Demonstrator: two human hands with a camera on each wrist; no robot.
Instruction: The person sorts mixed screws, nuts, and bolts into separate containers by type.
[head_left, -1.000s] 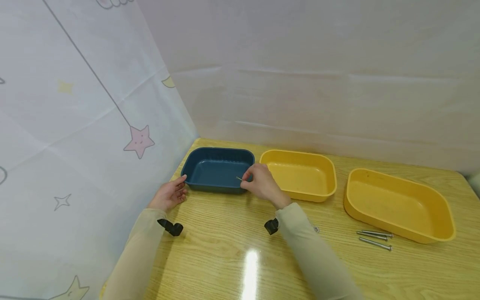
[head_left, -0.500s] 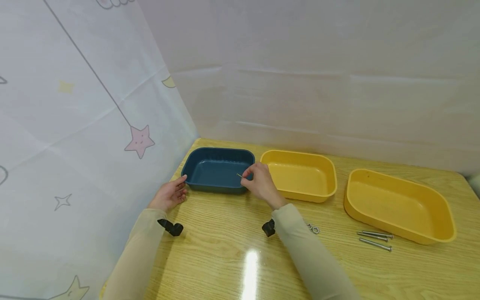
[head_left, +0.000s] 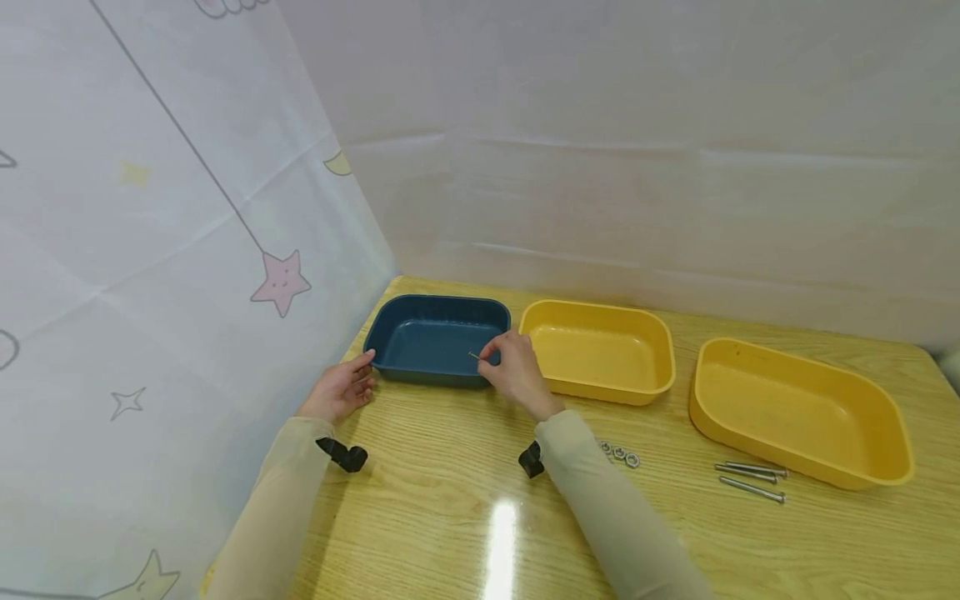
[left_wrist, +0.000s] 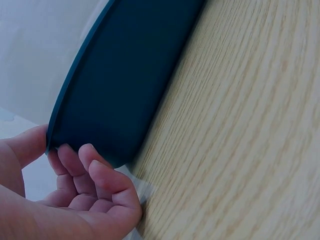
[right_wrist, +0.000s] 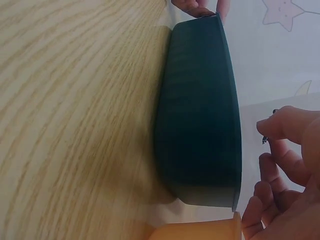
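A dark blue plastic tray (head_left: 431, 348) stands at the table's left end. At its near left corner my left hand (head_left: 341, 392) grips the rim, thumb on top and curled fingers beneath, as the left wrist view shows. My right hand (head_left: 516, 373) is over the tray's near right corner. Between its thumb and forefinger it pinches a small, thin screw (head_left: 473, 356), whose end points left above the tray. In the right wrist view only bits of the screw (right_wrist: 265, 140) show beyond the fingertips. The tray's visible floor holds nothing.
A yellow tray (head_left: 600, 392) stands right beside the blue one, and a second yellow tray (head_left: 795, 408) sits farther right. Several hex nuts (head_left: 619, 453) lie by the right sleeve. Several long bolts (head_left: 752, 492) lie in front of the right-hand tray. Cloth backdrops (head_left: 600, 208) enclose the back and left.
My right hand and forearm have shifted slightly left, the screw still pinched, and more of the nuts show beside the sleeve. My left hand has stayed at the tray's corner.
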